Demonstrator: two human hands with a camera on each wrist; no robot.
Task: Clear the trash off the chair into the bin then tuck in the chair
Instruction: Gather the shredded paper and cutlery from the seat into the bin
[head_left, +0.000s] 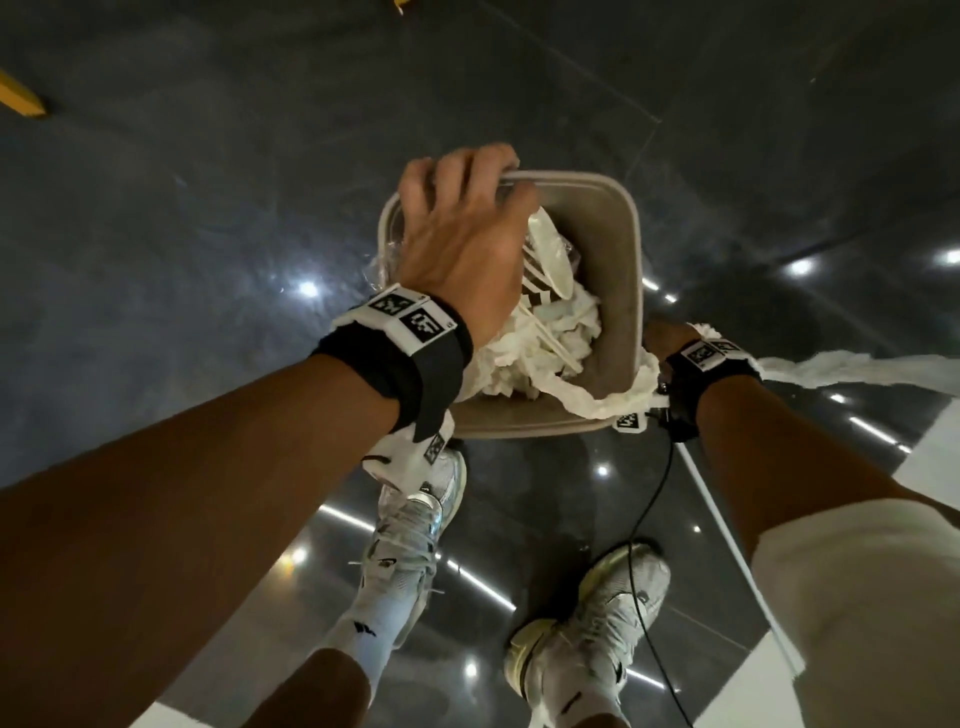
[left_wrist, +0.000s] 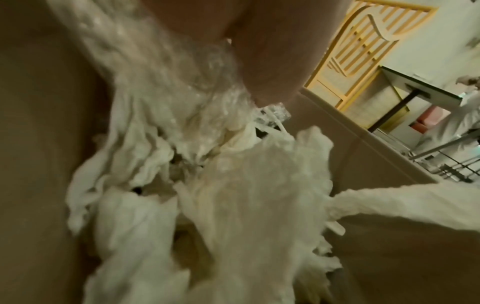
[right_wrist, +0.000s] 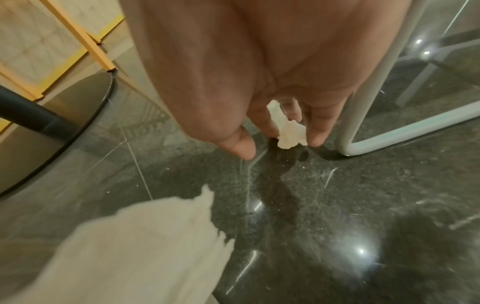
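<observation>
A beige bin (head_left: 636, 249) stands on the dark floor in front of my feet, filled with crumpled white tissue (left_wrist: 233, 185), chopsticks and wrappers. My left hand (head_left: 462, 208) is over its far left corner, fingers curled over the rim, gripping crinkly clear plastic (left_wrist: 182, 72) that trails down into the bin. A tissue strip (head_left: 608, 395) hangs over the near right rim. My right hand (head_left: 662, 338) hangs low just right of the bin, outside it. In the right wrist view its fingers (right_wrist: 314, 131) pinch a small white tissue scrap (right_wrist: 289, 133) above the floor.
A white tube frame (right_wrist: 376, 82) stands on the glossy dark floor right of my right hand. A round dark table base (right_wrist: 52, 123) and a yellow wooden screen (left_wrist: 363, 51) are nearby. My two shoes (head_left: 415, 545) are just behind the bin, and a black cable (head_left: 649, 519) hangs by them.
</observation>
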